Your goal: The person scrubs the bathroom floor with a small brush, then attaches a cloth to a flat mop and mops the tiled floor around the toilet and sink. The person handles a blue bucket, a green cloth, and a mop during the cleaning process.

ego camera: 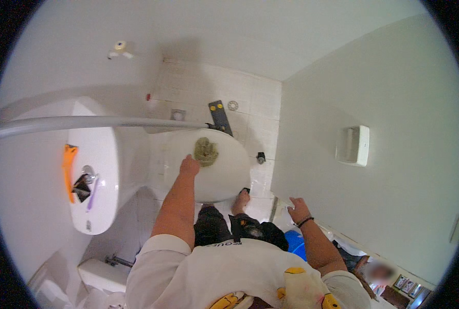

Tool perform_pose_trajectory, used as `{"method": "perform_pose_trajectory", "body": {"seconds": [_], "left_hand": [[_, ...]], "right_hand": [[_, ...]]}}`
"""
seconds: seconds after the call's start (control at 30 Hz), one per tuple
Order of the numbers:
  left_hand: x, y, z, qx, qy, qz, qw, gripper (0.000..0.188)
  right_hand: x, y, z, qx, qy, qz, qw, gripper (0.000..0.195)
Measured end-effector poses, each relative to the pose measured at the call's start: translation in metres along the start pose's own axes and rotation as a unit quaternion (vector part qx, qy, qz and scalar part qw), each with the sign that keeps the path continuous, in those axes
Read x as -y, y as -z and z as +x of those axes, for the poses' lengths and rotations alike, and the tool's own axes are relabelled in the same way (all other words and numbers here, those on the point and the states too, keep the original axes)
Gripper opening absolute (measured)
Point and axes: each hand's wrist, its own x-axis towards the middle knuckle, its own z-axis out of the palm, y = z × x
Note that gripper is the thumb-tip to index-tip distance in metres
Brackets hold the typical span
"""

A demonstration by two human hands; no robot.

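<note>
My left hand [190, 166] reaches over the closed white toilet lid [229, 174], its fingers at the lower left edge of a crumpled yellowish-green scrub pad or cloth [206, 151] lying on the lid. Whether the fingers grip it cannot be told. Out to the right, my right hand [300, 211] is held in the air near the wall, fingers apart and empty, with a dark bracelet at the wrist. A long grey pole [98, 122] crosses the view above the lid, joined to a dark flat floor-tool head [220, 116] with yellow discs.
On the cistern top [106, 162] lie an orange-handled tool [69, 174], a black packet [82, 188] and a purple toothbrush-like item [93, 195]. A white holder [353, 145] juts from the right wall. A blue bucket [296, 244] stands below my right forearm; a person [380, 271] shows at lower right.
</note>
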Motion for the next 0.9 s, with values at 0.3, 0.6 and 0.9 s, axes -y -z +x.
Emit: {"method": "perform_pose_trajectory", "body": {"seconds": [0.3,0.6,0.9], "left_hand": [[-0.003,-0.116,0.074,-0.088,0.071,-0.404,0.908,0.061],[-0.168,-0.023,-0.095,-0.070,-0.061,-0.326,0.941,0.046],[-0.245,0.076,-0.250,0.023,-0.206,-0.558,0.804,0.036]], "right_hand": [[-0.086,0.004,-0.016,0.021,0.008,0.014,1.000,0.041],[-0.065,0.057,0.012,0.003,0.139,0.045,0.989,0.045],[0.049,0.118,0.002,0.086,0.251,0.414,0.871,0.042]]}}
